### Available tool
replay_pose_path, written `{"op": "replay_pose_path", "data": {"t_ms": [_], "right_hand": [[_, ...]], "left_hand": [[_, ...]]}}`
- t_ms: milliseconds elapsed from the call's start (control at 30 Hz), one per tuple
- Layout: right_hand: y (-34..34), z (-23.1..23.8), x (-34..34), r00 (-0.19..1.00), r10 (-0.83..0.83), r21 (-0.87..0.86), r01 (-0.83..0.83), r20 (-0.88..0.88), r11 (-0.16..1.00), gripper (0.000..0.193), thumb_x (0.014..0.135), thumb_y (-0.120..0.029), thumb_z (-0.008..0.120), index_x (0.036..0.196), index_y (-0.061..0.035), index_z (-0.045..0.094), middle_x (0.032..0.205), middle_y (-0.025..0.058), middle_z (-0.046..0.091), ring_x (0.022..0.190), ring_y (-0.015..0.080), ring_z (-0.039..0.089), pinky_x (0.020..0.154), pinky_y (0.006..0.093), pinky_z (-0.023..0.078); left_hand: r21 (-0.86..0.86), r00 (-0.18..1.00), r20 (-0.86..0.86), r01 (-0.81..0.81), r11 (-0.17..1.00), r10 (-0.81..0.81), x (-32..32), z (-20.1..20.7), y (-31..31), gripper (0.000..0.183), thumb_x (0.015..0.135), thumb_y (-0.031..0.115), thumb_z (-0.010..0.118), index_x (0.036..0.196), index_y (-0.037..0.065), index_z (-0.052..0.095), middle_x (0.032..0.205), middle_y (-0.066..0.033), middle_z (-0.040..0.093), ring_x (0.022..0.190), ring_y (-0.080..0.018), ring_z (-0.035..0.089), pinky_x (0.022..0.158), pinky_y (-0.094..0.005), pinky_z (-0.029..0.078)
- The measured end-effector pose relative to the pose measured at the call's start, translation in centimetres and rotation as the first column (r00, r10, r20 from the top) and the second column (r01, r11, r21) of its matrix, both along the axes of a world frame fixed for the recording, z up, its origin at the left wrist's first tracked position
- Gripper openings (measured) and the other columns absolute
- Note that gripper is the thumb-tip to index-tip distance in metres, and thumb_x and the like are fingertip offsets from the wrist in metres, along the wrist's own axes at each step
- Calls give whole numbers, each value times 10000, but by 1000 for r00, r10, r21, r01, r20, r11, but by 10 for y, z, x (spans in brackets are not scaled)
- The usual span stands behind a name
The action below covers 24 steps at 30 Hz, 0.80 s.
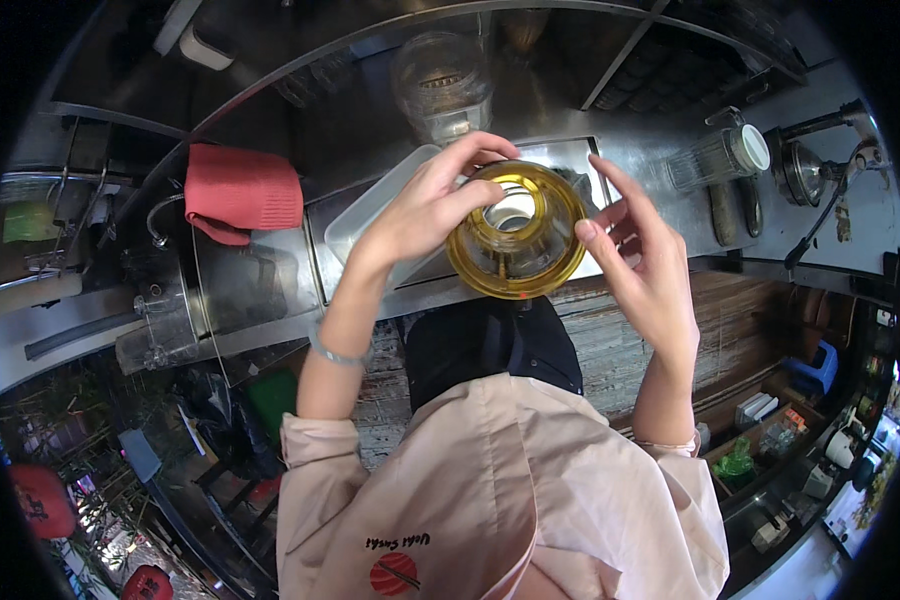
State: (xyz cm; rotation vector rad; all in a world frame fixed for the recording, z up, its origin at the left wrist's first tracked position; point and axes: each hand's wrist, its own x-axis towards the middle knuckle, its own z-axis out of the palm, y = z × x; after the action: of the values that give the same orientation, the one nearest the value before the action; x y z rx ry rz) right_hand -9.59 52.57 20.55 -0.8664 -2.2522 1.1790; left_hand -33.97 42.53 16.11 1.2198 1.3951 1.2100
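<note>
1. Over the tabletop (699,225) edge, our left hand (420,208) pinches the yellow-rimmed jar (510,268).
2. Our right hand (648,268) spreads loosely beside it; contact, we cannot tell.
3. If our one-sided grip slips, the jar could tip and drop.

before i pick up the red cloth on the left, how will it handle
The red cloth would probably be floppy, since its lower edge bends in soft folds. Its ribbed texture suggests it won't be slippery. Folded rather than round, it seems unlikely to roll.
</note>
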Motion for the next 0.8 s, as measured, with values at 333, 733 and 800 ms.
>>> {"op": "replay_pose_path", "data": {"t_ms": [333, 733, 800], "right_hand": [[-1, -106, 10, 952, -103, 58, 90, 287, 994, 287, 971, -130, 657, 1237, -24, 653, 705, 225, 683, 671, 401, 704, 639, 480, 544], [-20, -150, 10, 922, -165, 170, 111, 349, 979, 261, 1001, -119, 590, 1237, -9, 576, 681, 253, 672, 635, 456, 682, 603, 570, 541], [-22, -154, 9, 922, -155, 161, 104, 354, 982, 279, 1001, -118, 588, 1258, -11, 567, 680, 259, 670, 620, 456, 679, 592, 577, 540]], "left_hand": [[-229, 838, -287, 411, 882, -465, 6, -101, 80, 393, 943, 240, 646, 1258, 11, 701, 1181, -155, 736, 1088, -259, 694, 962, -360, 532], [159, 718, -691, 38, 987, 84, 41, -128, 40, 234, 891, 206, 751, 1069, 56, 773, 947, -89, 717, 899, -271, 647, 829, -398, 529], [219, 691, -707, 10, 976, 151, 46, -134, 35, 210, 880, 194, 758, 1050, 74, 786, 922, -58, 705, 892, -246, 613, 820, -382, 514]]}}
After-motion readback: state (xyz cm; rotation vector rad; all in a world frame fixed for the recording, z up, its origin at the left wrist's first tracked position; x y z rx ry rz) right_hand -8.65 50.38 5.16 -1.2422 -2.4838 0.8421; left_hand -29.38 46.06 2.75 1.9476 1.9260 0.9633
